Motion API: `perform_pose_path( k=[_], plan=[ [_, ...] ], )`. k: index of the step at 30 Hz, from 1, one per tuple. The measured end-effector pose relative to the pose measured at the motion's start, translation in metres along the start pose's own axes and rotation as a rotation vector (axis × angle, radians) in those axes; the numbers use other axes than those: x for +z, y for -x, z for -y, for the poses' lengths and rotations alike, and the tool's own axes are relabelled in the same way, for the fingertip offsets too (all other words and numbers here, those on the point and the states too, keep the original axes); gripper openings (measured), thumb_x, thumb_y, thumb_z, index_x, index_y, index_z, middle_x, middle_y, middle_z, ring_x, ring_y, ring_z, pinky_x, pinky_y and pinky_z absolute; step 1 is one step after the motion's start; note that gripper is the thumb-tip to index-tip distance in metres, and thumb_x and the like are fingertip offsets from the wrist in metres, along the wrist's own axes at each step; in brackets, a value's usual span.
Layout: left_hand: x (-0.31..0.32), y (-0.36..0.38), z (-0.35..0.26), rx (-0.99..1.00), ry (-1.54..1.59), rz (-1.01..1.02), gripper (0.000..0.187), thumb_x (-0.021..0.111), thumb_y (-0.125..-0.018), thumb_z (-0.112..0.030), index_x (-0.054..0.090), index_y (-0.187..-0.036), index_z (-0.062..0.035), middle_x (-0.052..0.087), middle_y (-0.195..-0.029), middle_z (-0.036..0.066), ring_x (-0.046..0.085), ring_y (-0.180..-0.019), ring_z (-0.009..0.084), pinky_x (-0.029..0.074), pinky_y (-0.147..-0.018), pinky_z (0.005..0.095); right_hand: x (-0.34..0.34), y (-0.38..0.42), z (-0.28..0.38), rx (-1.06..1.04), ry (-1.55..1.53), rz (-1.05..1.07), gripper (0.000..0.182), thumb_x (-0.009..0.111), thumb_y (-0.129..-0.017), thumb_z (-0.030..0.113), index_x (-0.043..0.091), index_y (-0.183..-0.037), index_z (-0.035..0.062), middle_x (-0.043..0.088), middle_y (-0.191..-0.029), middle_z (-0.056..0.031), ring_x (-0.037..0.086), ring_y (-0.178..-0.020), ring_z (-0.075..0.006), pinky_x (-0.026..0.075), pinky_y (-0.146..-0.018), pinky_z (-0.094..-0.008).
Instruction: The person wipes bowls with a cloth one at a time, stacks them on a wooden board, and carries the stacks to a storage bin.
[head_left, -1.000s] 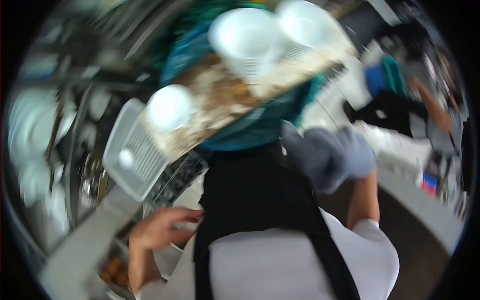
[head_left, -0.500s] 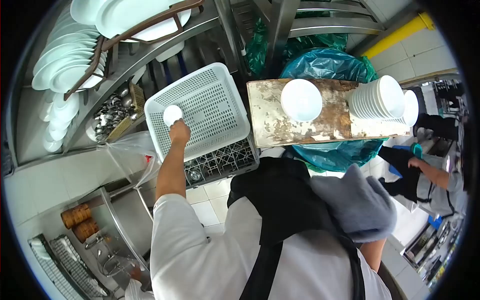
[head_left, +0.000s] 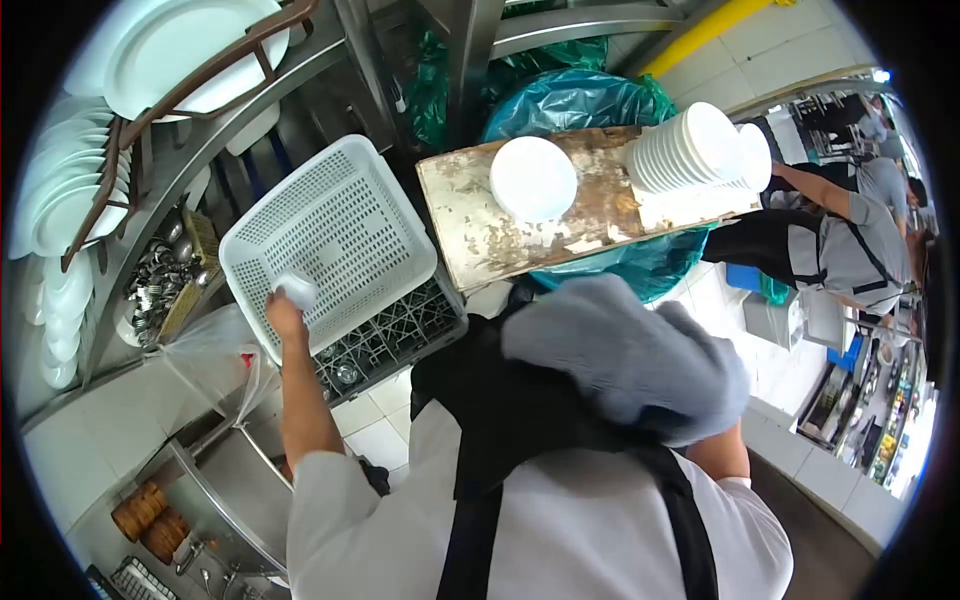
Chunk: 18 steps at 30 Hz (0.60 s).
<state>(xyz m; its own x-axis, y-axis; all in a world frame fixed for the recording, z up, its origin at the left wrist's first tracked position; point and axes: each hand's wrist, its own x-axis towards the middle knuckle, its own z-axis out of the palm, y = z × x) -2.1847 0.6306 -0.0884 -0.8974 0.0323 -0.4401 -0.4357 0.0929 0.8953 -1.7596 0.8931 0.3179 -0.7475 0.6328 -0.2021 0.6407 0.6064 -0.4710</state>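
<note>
My left hand is closed on a small white cup, which is tilted at the near left part of a white perforated plastic basket. Nothing else lies in the basket. A thick grey towel covers my right hand and bunches up in front of my apron. The fingers under it are hidden; only the forearm shows below. Ahead of the towel, a worn wooden board carries a white bowl and a stack of white bowls.
Under the basket sits a dark glass rack. Plates and cutlery stand on the left shelf. A bin with a green liner is under the board. A co-worker stands at right.
My left hand has drawn the cup toward me within the basket and tilted it. The towel has swung left and forward over my apron. My view has turned rightward.
</note>
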Motion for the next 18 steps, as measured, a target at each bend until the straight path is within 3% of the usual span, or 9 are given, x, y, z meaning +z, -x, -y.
perform_pose_path(
  k=[1, 3, 8, 9, 10, 13, 14, 16, 18],
  plan=[
    [0.005, 0.036, -0.026, 0.064, 0.135, 0.151, 0.034, 0.048, -0.090, -0.019, 0.055, -0.114, 0.0034, 0.062, -0.108, 0.014, 0.063, -0.093, 0.0284, 0.050, -0.084, 0.0428, -0.005, -0.017, 0.013, -0.018, -0.008, -0.004, 0.041, 0.072, -0.072, 0.010, 0.062, -0.111, 0.0012, 0.063, -0.096, -0.0110, 0.058, -0.081, -0.0263, 0.046, -0.072, -0.0309],
    [0.018, 0.102, -0.067, 0.066, 0.372, 0.163, 0.035, 0.048, -0.092, -0.022, 0.054, -0.115, 0.0025, 0.060, -0.114, 0.014, 0.059, -0.105, 0.0266, 0.046, -0.093, 0.0420, -0.008, -0.052, 0.041, -0.637, 0.062, -0.089, 0.021, 0.059, -0.074, 0.003, 0.063, -0.095, 0.0013, 0.062, -0.093, -0.0097, 0.057, -0.082, -0.0223, 0.043, -0.066, -0.0308],
    [0.085, 0.274, -0.181, 0.019, 0.611, 0.221, 0.034, 0.041, -0.097, -0.024, 0.054, -0.113, 0.0029, 0.062, -0.109, 0.013, 0.060, -0.103, 0.0233, 0.047, -0.092, 0.0388, 0.081, -0.067, 0.053, -0.724, 0.520, -0.304, 0.040, 0.048, -0.084, 0.015, 0.050, -0.119, -0.0041, 0.053, -0.117, -0.0209, 0.056, -0.101, -0.0283, 0.048, -0.062, -0.0375],
    [0.094, 0.301, -0.198, 0.035, 0.564, 0.236, 0.034, 0.041, -0.097, -0.023, 0.054, -0.113, 0.0037, 0.061, -0.108, 0.013, 0.060, -0.103, 0.0239, 0.047, -0.092, 0.0382, 0.087, -0.075, 0.057, -0.772, -0.072, -0.147, 0.046, 0.056, -0.080, 0.017, 0.051, -0.121, -0.0040, 0.053, -0.116, -0.0235, 0.056, -0.100, -0.0315, 0.049, -0.072, -0.0395],
    [0.098, 0.321, -0.207, 0.048, 0.515, 0.253, 0.033, 0.041, -0.097, -0.022, 0.054, -0.112, 0.0046, 0.061, -0.108, 0.013, 0.060, -0.103, 0.0245, 0.046, -0.092, 0.0376, 0.096, -0.080, 0.064, -0.837, -0.166, -0.122, 0.047, 0.056, -0.079, 0.017, 0.051, -0.121, -0.0038, 0.053, -0.115, -0.0234, 0.056, -0.100, -0.0316, 0.049, -0.072, -0.0395],
    [0.078, 0.338, -0.188, 1.099, -0.635, 0.019, 0.042, 0.040, -0.099, -0.028, 0.052, -0.122, 0.0045, 0.062, -0.106, 0.012, 0.060, -0.097, 0.0195, 0.047, -0.087, 0.0331, 0.111, -0.087, 0.086, -0.985, -0.104, -0.151, 0.049, 0.058, -0.076, 0.017, 0.051, -0.120, -0.0032, 0.053, -0.113, -0.0229, 0.056, -0.099, -0.0321, 0.048, -0.073, -0.0396],
    [0.080, 0.343, -0.191, 1.102, -0.628, 0.012, 0.042, 0.040, -0.099, -0.028, 0.052, -0.122, 0.0045, 0.062, -0.106, 0.012, 0.060, -0.097, 0.0195, 0.047, -0.087, 0.0331, 0.112, -0.094, 0.086, -0.992, -0.137, -0.168, 0.050, 0.059, -0.075, 0.017, 0.051, -0.120, -0.0030, 0.053, -0.113, -0.0228, 0.056, -0.098, -0.0322, 0.048, -0.073, -0.0396],
    [0.079, 0.359, -0.203, 0.676, 0.007, 0.400, 0.045, 0.042, -0.099, -0.032, 0.052, -0.119, 0.0062, 0.063, -0.103, 0.012, 0.061, -0.089, 0.0187, 0.048, -0.080, 0.0322, 0.106, -0.113, 0.080, -0.974, -0.235, -0.200, 0.052, 0.060, -0.073, 0.016, 0.050, -0.120, -0.0026, 0.054, -0.111, -0.0225, 0.056, -0.098, -0.0326, 0.048, -0.074, -0.0397],
    [0.073, 0.356, -0.202, 0.721, 0.013, 0.447, 0.043, 0.042, -0.099, -0.032, 0.053, -0.114, 0.0069, 0.063, -0.100, 0.011, 0.061, -0.087, 0.0184, 0.048, -0.078, 0.0314, 0.100, -0.127, 0.075, -0.969, -0.349, -0.219, 0.054, 0.061, -0.071, 0.016, 0.050, -0.120, -0.0023, 0.054, -0.110, -0.0222, 0.056, -0.097, -0.0329, 0.048, -0.074, -0.0397]
  ],
)
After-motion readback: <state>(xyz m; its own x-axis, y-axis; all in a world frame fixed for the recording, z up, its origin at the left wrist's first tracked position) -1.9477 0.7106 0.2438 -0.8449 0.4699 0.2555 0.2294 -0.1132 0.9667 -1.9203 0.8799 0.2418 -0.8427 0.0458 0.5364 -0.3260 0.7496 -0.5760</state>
